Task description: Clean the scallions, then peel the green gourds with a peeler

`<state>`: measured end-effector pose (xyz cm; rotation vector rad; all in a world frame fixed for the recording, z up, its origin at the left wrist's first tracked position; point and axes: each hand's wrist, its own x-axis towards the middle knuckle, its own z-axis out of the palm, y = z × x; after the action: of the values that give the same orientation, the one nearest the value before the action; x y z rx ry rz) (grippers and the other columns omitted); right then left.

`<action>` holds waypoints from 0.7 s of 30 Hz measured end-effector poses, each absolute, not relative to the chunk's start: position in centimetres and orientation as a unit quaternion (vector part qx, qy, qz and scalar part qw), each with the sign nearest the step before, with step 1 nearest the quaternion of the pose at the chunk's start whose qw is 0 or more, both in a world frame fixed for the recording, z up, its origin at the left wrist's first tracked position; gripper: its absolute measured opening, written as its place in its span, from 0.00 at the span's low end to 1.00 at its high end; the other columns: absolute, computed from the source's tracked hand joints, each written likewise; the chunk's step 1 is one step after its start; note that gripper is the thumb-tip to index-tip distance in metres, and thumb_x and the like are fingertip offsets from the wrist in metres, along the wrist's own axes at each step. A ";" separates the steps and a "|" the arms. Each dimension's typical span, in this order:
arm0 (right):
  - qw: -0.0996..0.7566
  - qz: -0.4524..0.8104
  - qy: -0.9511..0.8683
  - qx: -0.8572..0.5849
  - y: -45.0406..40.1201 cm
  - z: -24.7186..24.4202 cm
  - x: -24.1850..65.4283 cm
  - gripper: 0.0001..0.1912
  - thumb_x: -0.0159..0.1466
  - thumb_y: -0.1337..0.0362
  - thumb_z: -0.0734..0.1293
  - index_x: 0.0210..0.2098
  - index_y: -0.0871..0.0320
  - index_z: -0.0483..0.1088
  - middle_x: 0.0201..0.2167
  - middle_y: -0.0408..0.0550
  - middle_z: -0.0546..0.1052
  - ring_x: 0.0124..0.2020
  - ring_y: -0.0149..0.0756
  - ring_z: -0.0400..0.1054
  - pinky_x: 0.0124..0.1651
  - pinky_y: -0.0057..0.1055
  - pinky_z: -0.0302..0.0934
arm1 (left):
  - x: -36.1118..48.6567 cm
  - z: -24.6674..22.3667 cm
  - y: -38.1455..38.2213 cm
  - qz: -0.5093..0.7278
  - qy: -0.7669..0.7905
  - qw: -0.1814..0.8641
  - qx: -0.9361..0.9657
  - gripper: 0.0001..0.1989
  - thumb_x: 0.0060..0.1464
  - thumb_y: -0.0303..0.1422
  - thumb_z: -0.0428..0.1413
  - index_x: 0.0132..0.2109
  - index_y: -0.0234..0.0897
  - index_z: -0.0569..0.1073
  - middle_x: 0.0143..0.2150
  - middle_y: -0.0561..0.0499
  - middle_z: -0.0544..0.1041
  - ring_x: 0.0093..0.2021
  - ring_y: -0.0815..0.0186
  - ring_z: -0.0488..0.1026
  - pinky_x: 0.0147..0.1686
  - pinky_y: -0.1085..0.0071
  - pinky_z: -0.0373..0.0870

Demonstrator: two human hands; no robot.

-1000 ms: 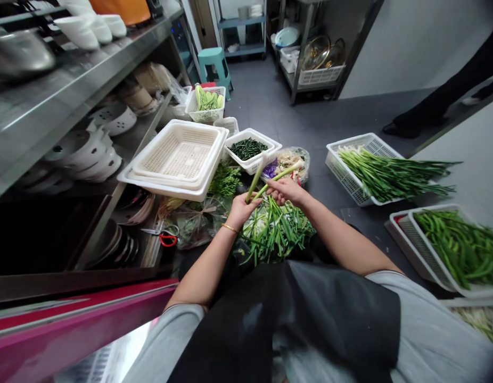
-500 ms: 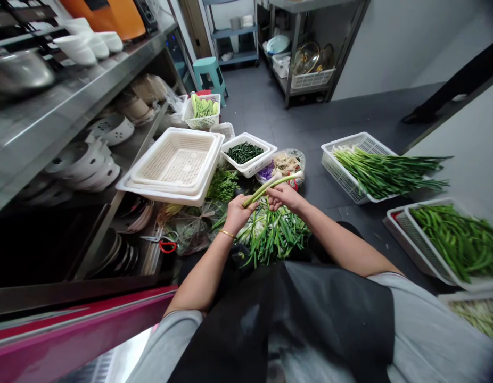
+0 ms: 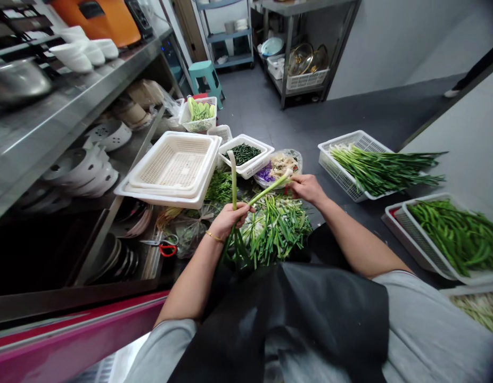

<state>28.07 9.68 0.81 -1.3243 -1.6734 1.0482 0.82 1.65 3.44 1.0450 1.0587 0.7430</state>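
My left hand (image 3: 232,217) is closed around the green stems of two scallions. One scallion (image 3: 233,181) stands nearly upright with its white end at the top; the other scallion (image 3: 268,190) slants to the right, its white root end raised. Dark green leaves hang down below my left fist. My right hand (image 3: 306,189) is beside that root end, fingers pinched together; what lies between them is too small to make out. Under both hands spreads a loose pile of scallions and leaves (image 3: 276,231). Behind them sits a clear bag of pale scraps (image 3: 284,162).
White baskets stand around: stacked ones (image 3: 172,159) at left, one of dark green chillies (image 3: 242,153), one of scallions (image 3: 374,167) at right, and one of long green peppers (image 3: 454,234). Red-handled scissors (image 3: 166,248) lie left. A steel shelf (image 3: 87,80) runs along the left.
My right hand has moved right, away from my left. The scallions, earlier lying together, are now spread apart, one upright and one slanting. A person's leg at far right has moved mostly out of view.
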 end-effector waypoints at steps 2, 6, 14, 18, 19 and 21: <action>0.379 0.326 -0.641 -0.582 10.4 0.3 30.9 0.11 0.58 0.62 0.63 0.23 0.61 0.72 0.14 0.42 0.70 0.16 0.30 0.68 0.19 0.23 0.60 | -0.6 3.6 1.4 0.322 0.503 0.634 0.491 0.19 0.47 0.45 0.61 0.34 0.29 0.75 0.17 0.59 0.56 0.16 0.78 0.52 0.16 0.77 0.43; 0.309 0.316 -0.579 -0.685 11.2 -1.6 35.3 0.13 0.60 0.62 0.60 0.30 0.64 0.73 0.16 0.46 0.73 0.19 0.32 0.70 0.22 0.24 0.63 | -3.5 4.5 1.0 0.338 0.535 0.600 0.489 0.18 0.48 0.44 0.61 0.35 0.30 0.75 0.17 0.59 0.56 0.16 0.78 0.51 0.16 0.78 0.43; 0.242 0.536 -0.650 -0.481 9.7 0.6 27.3 0.34 0.54 0.49 0.71 0.55 0.58 0.64 0.36 0.51 0.79 0.29 0.35 0.74 0.27 0.27 0.68 | -1.8 4.8 1.5 0.329 0.535 0.599 0.497 0.20 0.47 0.45 0.61 0.35 0.29 0.76 0.17 0.59 0.57 0.16 0.78 0.53 0.17 0.78 0.44; 0.311 0.628 -0.609 -0.370 9.6 3.5 24.4 0.25 0.55 0.49 0.71 0.44 0.61 0.69 0.25 0.46 0.75 0.19 0.30 0.69 0.20 0.25 0.65 | -1.7 4.4 1.6 0.320 0.532 0.592 0.513 0.20 0.48 0.45 0.61 0.35 0.29 0.75 0.17 0.59 0.57 0.16 0.78 0.52 0.16 0.78 0.44; 0.285 0.627 -0.624 -0.368 9.6 3.7 25.0 0.23 0.54 0.49 0.71 0.38 0.62 0.70 0.21 0.45 0.73 0.17 0.29 0.67 0.19 0.25 0.64 | -2.2 4.4 1.5 0.323 0.526 0.608 0.500 0.19 0.49 0.45 0.60 0.36 0.29 0.75 0.17 0.59 0.56 0.15 0.78 0.52 0.16 0.78 0.43; 0.295 0.587 -0.650 -0.381 9.8 3.7 27.5 0.20 0.57 0.49 0.70 0.33 0.62 0.71 0.17 0.43 0.71 0.14 0.26 0.63 0.17 0.24 0.61 | -3.7 4.4 1.5 0.332 0.510 0.646 0.462 0.18 0.50 0.44 0.59 0.36 0.30 0.74 0.16 0.60 0.56 0.15 0.78 0.51 0.15 0.79 0.43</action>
<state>27.52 9.79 3.73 -1.0142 -1.7313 1.5629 -3.71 1.53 4.41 1.0506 1.1599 0.7546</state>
